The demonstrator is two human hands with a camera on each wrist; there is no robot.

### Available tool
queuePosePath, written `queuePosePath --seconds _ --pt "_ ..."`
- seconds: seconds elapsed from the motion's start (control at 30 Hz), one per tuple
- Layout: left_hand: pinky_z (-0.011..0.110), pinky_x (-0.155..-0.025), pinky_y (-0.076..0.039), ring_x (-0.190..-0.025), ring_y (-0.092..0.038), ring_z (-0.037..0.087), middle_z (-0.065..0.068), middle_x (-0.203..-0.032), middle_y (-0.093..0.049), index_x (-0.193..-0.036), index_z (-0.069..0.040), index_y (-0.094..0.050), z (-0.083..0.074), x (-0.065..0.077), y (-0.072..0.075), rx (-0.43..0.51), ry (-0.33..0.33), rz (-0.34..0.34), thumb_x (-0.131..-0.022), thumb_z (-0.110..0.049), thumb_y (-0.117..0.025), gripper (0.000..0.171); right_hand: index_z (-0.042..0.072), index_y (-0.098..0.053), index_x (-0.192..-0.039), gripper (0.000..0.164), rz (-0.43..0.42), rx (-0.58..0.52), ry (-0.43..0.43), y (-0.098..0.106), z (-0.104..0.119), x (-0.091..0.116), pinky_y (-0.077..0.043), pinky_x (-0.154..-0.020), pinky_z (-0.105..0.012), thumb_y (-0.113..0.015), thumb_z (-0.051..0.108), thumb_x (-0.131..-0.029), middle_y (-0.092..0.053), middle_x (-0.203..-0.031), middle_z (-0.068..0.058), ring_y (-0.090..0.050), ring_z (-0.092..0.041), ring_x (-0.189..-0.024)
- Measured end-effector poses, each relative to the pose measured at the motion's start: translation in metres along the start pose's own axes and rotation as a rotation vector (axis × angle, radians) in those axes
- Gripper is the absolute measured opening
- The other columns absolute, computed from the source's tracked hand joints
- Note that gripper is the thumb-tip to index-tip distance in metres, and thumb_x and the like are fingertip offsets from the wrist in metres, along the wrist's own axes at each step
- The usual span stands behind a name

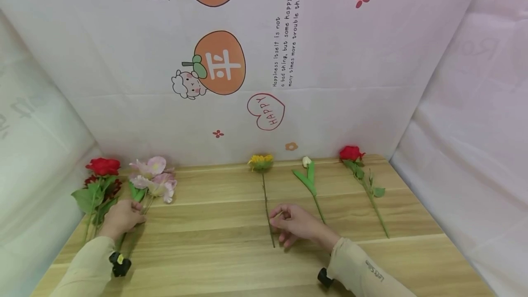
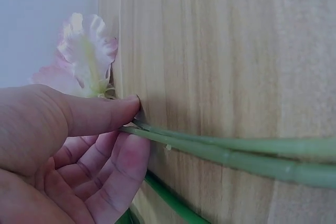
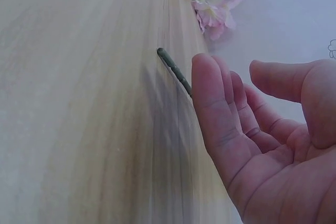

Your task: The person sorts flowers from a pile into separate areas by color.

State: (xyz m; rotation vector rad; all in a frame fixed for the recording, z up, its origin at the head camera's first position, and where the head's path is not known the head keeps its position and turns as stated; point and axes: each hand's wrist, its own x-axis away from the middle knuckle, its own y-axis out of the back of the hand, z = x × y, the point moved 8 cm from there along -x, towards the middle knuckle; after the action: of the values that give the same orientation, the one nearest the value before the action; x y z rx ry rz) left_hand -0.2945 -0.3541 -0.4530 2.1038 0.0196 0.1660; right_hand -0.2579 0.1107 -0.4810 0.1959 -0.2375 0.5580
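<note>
My left hand [image 1: 122,218] is at the table's left side, thumb and fingertips pinching thin green stems below pale pink ruffled flowers [image 1: 154,178]. The left wrist view shows two of these stems [image 2: 236,156] running out from the pinch. Near the middle, my right hand [image 1: 296,224] hovers beside the lower stem of a yellow sunflower [image 1: 261,162]. Its thumb and fingers stand apart in the right wrist view, with the stem's cut end [image 3: 170,65] showing past the fingers; whether they touch it I cannot tell.
Red flowers [image 1: 103,167] with green leaves lie left of my left hand. A white tulip [image 1: 306,162] lies right of the sunflower, and a red rose [image 1: 351,153] farther right. Printed white cloth [image 1: 330,81] rises behind the wooden table [image 1: 198,251] and along both sides.
</note>
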Motion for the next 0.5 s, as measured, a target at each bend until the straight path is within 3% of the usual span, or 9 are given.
queuePosePath --seconds 0.13,0.37,0.5 --pt "0.041 -0.065 -0.054 -0.058 -0.066 0.018 0.014 -0.089 -0.071 -0.108 0.011 -0.062 0.000 0.002 0.003 0.023 -0.013 0.006 -0.086 -0.016 -0.079 0.039 -0.003 -0.057 -0.126 0.035 0.006 0.005 0.007 -0.001 0.003 0.000 -0.063 -0.059 -0.042 -0.065 0.020 -0.102 -0.061 -0.097 -0.019 -0.066 -0.020 -0.065" --pt "0.047 -0.070 -0.054 -0.058 -0.062 0.019 0.004 -0.069 -0.066 -0.112 0.012 -0.059 -0.012 0.008 0.017 0.039 -0.071 -0.014 -0.088 -0.019 -0.077 0.042 -0.002 -0.056 -0.127 0.036 0.001 0.019 0.010 0.000 0.003 0.001 -0.063 -0.059 -0.041 -0.066 0.022 -0.102 -0.061 -0.097 -0.020 -0.066 -0.020 -0.065" --pt "0.049 -0.071 -0.056 -0.060 -0.065 0.021 0.006 -0.076 -0.067 -0.114 0.014 -0.058 -0.016 0.009 0.022 0.051 -0.094 -0.035 -0.090 -0.017 -0.077 0.044 -0.002 -0.056 -0.127 0.036 0.001 0.030 0.013 0.000 0.005 0.002 -0.063 -0.059 -0.040 -0.065 0.022 -0.102 -0.062 -0.097 -0.019 -0.066 -0.020 -0.066"
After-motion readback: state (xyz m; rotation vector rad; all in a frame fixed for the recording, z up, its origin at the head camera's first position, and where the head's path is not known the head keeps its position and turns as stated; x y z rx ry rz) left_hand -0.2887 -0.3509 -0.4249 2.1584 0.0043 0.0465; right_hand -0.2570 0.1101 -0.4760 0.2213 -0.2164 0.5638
